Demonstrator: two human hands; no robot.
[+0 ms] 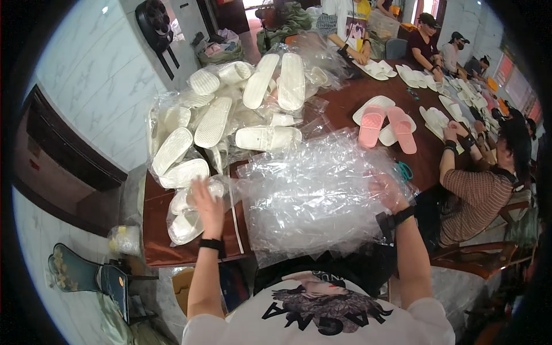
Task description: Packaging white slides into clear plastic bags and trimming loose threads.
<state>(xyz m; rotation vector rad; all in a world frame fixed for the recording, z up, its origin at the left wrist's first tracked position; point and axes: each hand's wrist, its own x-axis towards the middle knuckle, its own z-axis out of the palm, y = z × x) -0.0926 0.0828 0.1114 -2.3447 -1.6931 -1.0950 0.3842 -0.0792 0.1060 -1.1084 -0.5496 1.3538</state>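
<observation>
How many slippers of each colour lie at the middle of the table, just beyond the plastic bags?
Pink slippers: 2
White slippers under and beside them: 2
Total: 4
The white slipper pile at the left is left out; bags hide too much of it to count.

A: What does the room look like?
B: Pale marbled wall tiles (98, 80) on the left, with a dark wooden panel (57, 167) set low against them.
A: And the furniture?
B: A long reddish-brown counter (345, 100) runs away from view. Wooden chairs (489, 253) stand on the right, and a black fan (154, 20) hangs on the wall. Bright, even light.
</observation>
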